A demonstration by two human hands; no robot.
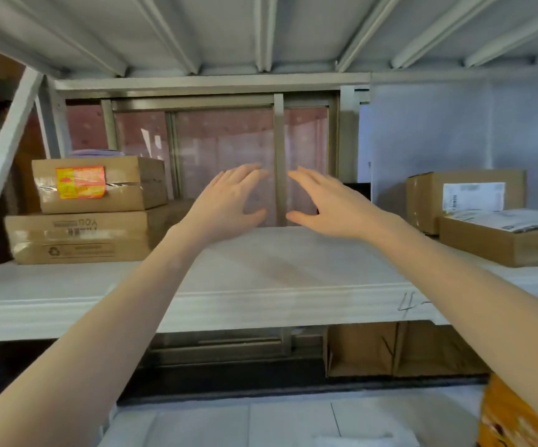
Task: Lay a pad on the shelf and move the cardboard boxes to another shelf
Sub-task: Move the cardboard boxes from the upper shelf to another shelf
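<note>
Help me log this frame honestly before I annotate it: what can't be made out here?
- Head view: print on the yellow-red label of the upper left box is blurred.
- White shipping label on the right rear box: text too small.
- Orange item at bottom right: cut off by the frame edge.
- Left hand and right hand: open, holding nothing.

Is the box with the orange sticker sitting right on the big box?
Touching. The head view shows the stickered box resting directly on the bigger box, no gap between them.
</note>
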